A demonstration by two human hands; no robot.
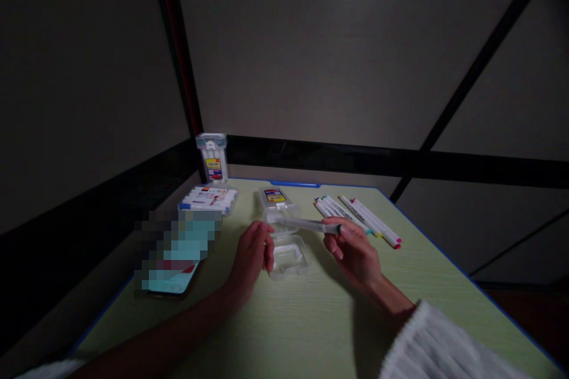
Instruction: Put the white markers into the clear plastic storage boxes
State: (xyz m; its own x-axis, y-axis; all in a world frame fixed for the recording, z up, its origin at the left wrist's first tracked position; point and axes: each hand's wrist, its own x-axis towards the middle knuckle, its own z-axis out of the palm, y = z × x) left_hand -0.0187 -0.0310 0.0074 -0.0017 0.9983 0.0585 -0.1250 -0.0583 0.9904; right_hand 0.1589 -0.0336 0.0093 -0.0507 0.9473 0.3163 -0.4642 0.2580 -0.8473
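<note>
My right hand pinches a white marker by its dark-capped end, and the pen points left over a clear plastic case. The case lies open on the green table, its lid folded toward me. My left hand rests beside the case with fingers curled, its fingertips touching the lid's left edge. Whether it grips the lid is unclear.
Several loose markers lie at the right of the case. A flat pack of markers and an upright marker box stand at the far left. A blurred object lies at the left edge. Dark walls surround the table.
</note>
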